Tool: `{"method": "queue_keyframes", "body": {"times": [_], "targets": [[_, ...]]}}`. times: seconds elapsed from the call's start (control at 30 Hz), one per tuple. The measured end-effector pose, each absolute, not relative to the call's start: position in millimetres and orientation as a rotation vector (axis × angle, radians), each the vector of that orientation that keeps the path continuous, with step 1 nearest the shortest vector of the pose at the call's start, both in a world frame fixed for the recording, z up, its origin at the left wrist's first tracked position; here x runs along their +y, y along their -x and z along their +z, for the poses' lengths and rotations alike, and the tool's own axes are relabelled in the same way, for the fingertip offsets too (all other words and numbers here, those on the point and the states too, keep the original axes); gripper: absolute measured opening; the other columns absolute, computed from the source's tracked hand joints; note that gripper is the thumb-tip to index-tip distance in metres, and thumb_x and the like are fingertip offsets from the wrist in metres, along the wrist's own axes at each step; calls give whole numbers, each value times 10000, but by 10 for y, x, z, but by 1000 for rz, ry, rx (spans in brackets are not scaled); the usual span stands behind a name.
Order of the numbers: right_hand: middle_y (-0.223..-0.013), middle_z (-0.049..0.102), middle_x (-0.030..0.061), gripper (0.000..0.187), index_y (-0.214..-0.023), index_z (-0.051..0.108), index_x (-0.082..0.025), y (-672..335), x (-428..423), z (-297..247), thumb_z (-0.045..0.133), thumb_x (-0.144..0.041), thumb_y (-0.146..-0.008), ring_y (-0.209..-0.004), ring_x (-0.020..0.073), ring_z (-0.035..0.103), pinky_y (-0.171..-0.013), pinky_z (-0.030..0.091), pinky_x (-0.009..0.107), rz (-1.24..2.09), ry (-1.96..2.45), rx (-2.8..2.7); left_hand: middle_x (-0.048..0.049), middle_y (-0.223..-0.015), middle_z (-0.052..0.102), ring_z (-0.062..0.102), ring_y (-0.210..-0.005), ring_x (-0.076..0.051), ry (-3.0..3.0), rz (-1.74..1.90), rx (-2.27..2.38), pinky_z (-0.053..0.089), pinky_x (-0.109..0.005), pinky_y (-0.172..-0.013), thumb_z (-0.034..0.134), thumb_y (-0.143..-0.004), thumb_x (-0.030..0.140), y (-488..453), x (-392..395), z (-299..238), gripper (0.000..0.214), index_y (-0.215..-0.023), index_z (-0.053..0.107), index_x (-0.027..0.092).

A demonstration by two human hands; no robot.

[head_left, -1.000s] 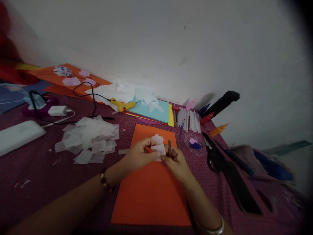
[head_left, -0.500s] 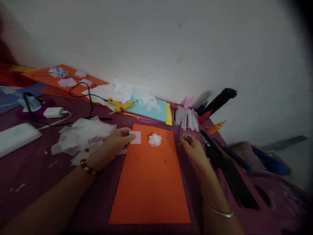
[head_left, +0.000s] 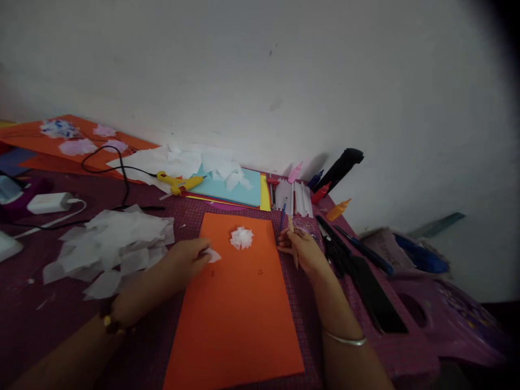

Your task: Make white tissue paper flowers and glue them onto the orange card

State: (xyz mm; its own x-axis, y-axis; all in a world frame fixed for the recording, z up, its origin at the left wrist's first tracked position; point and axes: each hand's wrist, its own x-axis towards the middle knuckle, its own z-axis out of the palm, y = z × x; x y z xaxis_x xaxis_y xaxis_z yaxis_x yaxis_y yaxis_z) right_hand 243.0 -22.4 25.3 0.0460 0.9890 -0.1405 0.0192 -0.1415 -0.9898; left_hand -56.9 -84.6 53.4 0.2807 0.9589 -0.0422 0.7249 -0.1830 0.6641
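Over the left edge of an orange sheet (head_left: 235,325), my left hand (head_left: 190,260) pinches a small white tissue paper piece (head_left: 213,255), its free end narrowed to a point. My right hand (head_left: 303,250), beside the sheet's right edge, has its fingers closed around a flat wooden stick (head_left: 295,258). Near the top of the sheet sits a ruffled white paper flower (head_left: 242,238). Two small marks show lower on the sheet. Left of my left hand lies a loose pile of white tissue squares (head_left: 117,235).
A yellow glue gun (head_left: 179,183) with a black cord rests by blue sheets (head_left: 231,189). Glue sticks (head_left: 303,199), scissors (head_left: 331,246), an orange tube (head_left: 338,209) and a black object (head_left: 379,298) lie to the right. Orange sheets with paper flowers (head_left: 77,146) are behind left.
The paper in my left hand was a flat square and now looks folded or gathered; that hand is lower. The stick in my right hand shows more. The whole view has shifted.
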Motion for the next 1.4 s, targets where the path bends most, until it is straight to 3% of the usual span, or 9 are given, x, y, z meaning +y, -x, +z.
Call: {"method": "queue_keyframes", "body": {"times": [0.17, 0.27, 0.37, 0.47, 0.6, 0.7, 0.9, 1.2, 1.4], "targets": [[-699, 644, 15, 266, -793, 585, -189, -2392, -235, 293, 618, -429, -683, -574, 126, 610, -627, 541, 319, 1277, 1354, -1150, -20, -702, 555, 506, -633, -162, -2092, 333, 1526, 286, -270, -581, 359, -853, 245, 471, -956, 617, 187, -701, 456, 191], [-710, 638, 11, 256, -837, 556, -189, -2384, -225, 273, 534, -424, -738, -547, 117, 595, -581, 510, 279, 1199, 1429, -1256, -29, -710, 564, 521, -639, -166, -2088, 311, 1556, 308, -274, -596, 343, -858, 231, 425, -987, 686, 196, -696, 446, 193], [-603, 577, -27, 208, -880, 538, -189, -2430, -218, 247, 457, -366, -808, -427, 99, 493, -463, 400, 226, 1044, 1564, -1409, -24, -685, 570, 517, -607, -162, -2056, 317, 1545, 324, -278, -593, 328, -864, 246, 402, -1000, 744, 219, -684, 444, 197], [-531, 538, -33, 153, -877, 571, -182, -2485, -249, 270, 449, -268, -841, -427, 115, 471, -463, 318, 228, 839, 1742, -1663, -24, -681, 581, 535, -612, -168, -2037, 367, 1534, 338, -280, -593, 304, -873, 275, 400, -1000, 753, 234, -721, 466, 200], [-776, 679, 46, 140, -911, 622, -186, -2439, -340, 339, 531, -177, -805, -705, 169, 623, -606, 364, 246, 627, 1889, -1932, -15, -657, 560, 510, -575, -163, -2058, 359, 1532, 327, -282, -574, 306, -871, 322, 424, -991, 659, 264, -694, 460, 201], [-905, 703, 61, 209, -983, 625, -198, -2349, -401, 362, 574, -164, -784, -830, 195, 646, -667, 380, 251, 545, 1946, -1991, -14, -670, 547, 505, -604, -166, -2106, 370, 1543, 321, -286, -590, 322, -864, 348, 457, -972, 526, 269, -687, 457, 196], [-981, 696, 70, 228, -993, 633, -188, -2298, -496, 374, 528, -122, -802, -903, 190, 644, -744, 405, 251, 451, 1971, -2008, -43, -761, 569, 539, -728, -189, -2126, 362, 1509, 344, -299, -669, 354, -829, 307, 495, -906, 390, 216, -715, 487, 180], [-1009, 669, 120, 233, -997, 628, -147, -2572, -797, 287, 479, -127, -820, -905, 224, 642, -784, 432, 293, 374, 1994, -1948, -45, -773, 564, 536, -748, -188, -2047, 403, 1557, 349, -289, -672, 389, -811, 235, 483, -913, 438, 132, -724, 472, 183], [-909, 694, 127, 322, -941, 632, -143, -2860, -970, 213, 374, -333, -916, -816, 223, 650, -731, 459, 298, 378, 1857, -1728, -43, -774, 526, 505, -761, -189, -2141, 477, 1509, 354, -302, -699, 386, -830, 231, 481, -876, 313, 171, -672, 438, 192]]}}
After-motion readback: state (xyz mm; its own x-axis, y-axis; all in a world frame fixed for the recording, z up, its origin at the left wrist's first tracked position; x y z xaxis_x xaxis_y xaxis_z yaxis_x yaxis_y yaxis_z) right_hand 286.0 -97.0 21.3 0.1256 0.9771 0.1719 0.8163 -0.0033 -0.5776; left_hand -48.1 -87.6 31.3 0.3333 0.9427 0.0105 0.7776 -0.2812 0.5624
